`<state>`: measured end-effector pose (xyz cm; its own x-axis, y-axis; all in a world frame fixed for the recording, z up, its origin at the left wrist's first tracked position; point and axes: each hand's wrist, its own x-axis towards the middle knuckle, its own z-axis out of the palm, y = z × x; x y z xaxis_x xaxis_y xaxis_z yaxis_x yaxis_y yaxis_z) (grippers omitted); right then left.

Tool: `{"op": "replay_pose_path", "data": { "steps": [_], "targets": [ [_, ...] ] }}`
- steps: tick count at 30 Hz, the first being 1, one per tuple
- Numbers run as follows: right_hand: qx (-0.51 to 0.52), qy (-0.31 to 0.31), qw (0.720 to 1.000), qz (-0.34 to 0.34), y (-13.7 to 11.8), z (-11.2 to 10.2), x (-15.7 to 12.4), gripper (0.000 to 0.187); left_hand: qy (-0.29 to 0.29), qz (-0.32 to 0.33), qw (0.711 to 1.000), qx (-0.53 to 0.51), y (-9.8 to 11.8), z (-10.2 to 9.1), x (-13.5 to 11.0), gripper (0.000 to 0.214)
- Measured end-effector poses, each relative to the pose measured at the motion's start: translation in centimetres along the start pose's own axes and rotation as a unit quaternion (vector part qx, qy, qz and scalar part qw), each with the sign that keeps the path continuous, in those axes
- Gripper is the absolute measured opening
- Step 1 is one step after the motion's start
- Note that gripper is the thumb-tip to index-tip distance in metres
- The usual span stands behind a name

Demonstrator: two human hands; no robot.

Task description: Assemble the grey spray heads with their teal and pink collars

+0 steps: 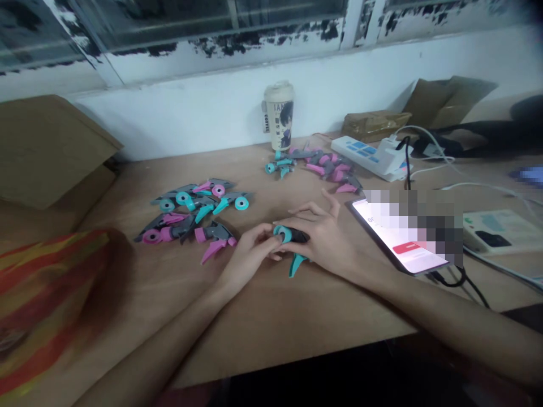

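A grey spray-nozzle head with a teal cap and teal trigger (296,257) lies between both hands near the middle of the wooden table (271,316). My right hand (324,237) is wrapped over its grey body. My left hand (250,254) pinches the teal round cap at its end. A pile of several grey, teal and pink spray heads (193,215) lies to the left of my hands. A second, smaller pile (316,164) sits further back.
A phone with a lit screen (399,237) lies right of my right hand. Behind it are a white power strip (373,155) with cables and a coffee cup (279,116) by the wall. Cardboard boxes (46,147) stand at left; a striped cloth (38,305) is at lower left.
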<state>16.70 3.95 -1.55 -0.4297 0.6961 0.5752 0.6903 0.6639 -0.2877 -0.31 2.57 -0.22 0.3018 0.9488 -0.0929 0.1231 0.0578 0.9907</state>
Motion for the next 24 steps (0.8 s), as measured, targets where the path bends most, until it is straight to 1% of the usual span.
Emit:
{"op": "replay_pose_path", "data": {
  "steps": [5, 7, 13, 18, 20, 24],
  "targets": [
    [0.015, -0.012, 0.998, -0.056, 0.2, -0.1, -0.1, 0.033, -0.096, -0.044, 0.994, 0.010, 0.1, -1.3, 0.6, 0.020],
    [0.012, -0.011, 0.997, -0.073, 0.2, -0.1, -0.1, 0.033, -0.116, -0.048, 0.992, 0.020, 0.1, -1.7, 0.7, 0.021],
    [0.003, -0.023, 0.994, -0.103, 0.4, 0.0, -0.2, 0.035, -0.124, -0.034, 0.990, 0.049, 0.0, -1.7, 0.6, 0.015],
    [-0.001, -0.035, 0.990, -0.138, 0.5, 0.1, -0.1, 0.037, -0.145, -0.067, 0.986, 0.041, 0.2, -1.8, 0.8, 0.015],
    [-0.001, -0.040, 0.988, -0.147, 0.4, 0.2, -0.1, 0.037, -0.145, -0.076, 0.985, 0.044, 0.5, -1.9, 0.9, 0.011],
    [0.001, -0.036, 0.989, -0.144, 0.4, 0.4, -0.2, 0.033, -0.138, -0.076, 0.986, 0.061, 0.7, -1.8, 0.7, 0.007]
  ]
}}
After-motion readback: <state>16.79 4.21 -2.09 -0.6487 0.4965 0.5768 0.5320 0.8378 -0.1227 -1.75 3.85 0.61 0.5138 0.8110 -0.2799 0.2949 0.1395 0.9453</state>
